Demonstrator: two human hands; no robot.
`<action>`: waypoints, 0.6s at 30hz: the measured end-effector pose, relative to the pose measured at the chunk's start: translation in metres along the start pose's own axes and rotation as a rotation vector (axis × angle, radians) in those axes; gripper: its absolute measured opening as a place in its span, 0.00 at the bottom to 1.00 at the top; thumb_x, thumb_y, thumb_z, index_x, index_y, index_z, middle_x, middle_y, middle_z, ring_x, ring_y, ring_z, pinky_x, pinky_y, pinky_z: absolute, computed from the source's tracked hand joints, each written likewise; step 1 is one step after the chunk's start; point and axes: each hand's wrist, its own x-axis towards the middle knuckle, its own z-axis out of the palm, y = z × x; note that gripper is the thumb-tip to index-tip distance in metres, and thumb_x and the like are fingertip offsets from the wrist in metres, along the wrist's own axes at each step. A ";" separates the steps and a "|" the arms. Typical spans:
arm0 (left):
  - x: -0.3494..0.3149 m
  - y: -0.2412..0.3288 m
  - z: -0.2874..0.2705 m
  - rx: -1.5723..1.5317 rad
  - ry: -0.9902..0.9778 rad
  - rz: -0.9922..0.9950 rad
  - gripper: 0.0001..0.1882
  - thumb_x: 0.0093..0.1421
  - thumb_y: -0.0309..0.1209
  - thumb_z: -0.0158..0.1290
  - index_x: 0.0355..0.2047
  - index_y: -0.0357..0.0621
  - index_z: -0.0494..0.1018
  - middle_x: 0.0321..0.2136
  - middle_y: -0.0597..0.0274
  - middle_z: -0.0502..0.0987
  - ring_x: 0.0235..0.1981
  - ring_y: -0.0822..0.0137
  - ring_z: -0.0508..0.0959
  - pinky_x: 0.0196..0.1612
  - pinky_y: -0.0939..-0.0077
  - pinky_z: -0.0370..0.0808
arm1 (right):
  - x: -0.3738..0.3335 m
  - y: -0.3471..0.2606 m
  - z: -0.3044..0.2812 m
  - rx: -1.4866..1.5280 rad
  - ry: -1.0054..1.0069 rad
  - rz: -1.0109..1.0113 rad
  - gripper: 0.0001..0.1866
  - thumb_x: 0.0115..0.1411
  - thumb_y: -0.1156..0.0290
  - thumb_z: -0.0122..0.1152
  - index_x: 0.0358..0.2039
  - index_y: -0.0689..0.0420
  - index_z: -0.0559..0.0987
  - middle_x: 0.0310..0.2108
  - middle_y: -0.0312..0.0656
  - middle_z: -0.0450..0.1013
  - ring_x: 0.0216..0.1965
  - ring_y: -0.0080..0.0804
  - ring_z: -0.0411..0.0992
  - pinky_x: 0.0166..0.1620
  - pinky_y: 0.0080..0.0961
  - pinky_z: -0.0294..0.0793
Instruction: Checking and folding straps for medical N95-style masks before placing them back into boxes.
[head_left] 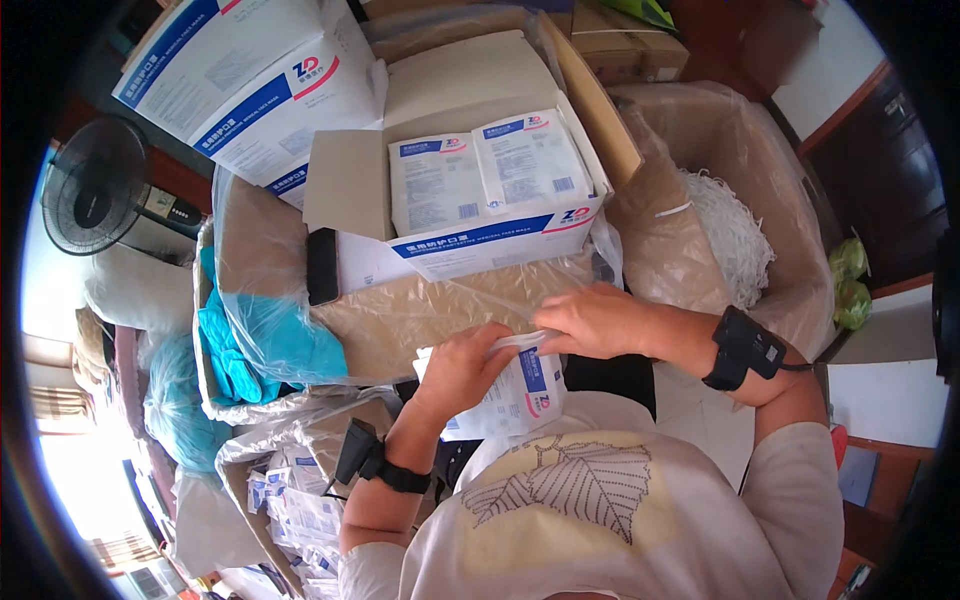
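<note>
There it was, the white packet, right before the person's chest, its upper edge pinched by left hand and right hand together! Beyond, an open box showed printed packets side by side; rightward, white strips lay heaped, while turquoise material sat off left.

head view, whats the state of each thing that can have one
white packet, held by its top edge; cannot tell whether sealed
left hand, closed on packet
right hand, closed on packet
white-and-blue box, open, packets inside
carton at right, open, white strands inside
lower-left carton, open, loose packets inside
fan, cannot tell whether running
</note>
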 end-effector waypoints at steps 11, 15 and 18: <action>0.009 0.011 0.009 0.148 -0.050 0.164 0.09 0.53 0.34 0.50 0.30 0.41 0.69 0.25 0.52 0.73 0.27 0.49 0.73 0.30 0.60 0.69 | 0.020 -0.006 -0.020 0.089 -0.466 0.132 0.15 0.56 0.60 0.48 0.25 0.60 0.74 0.21 0.47 0.72 0.27 0.46 0.71 0.31 0.38 0.67; 0.012 0.012 0.010 0.075 -0.130 0.075 0.11 0.56 0.35 0.48 0.30 0.40 0.70 0.26 0.50 0.73 0.27 0.47 0.72 0.30 0.60 0.69 | 0.018 -0.003 -0.020 0.184 -0.501 0.124 0.17 0.57 0.58 0.47 0.25 0.59 0.75 0.20 0.46 0.73 0.26 0.45 0.71 0.30 0.37 0.68; 0.015 0.014 0.009 0.090 -0.230 0.009 0.11 0.58 0.36 0.45 0.29 0.41 0.70 0.25 0.50 0.73 0.28 0.51 0.73 0.32 0.64 0.70 | 0.010 0.004 0.002 -0.037 -0.213 -0.052 0.15 0.56 0.61 0.47 0.23 0.58 0.75 0.20 0.45 0.72 0.25 0.43 0.72 0.29 0.36 0.69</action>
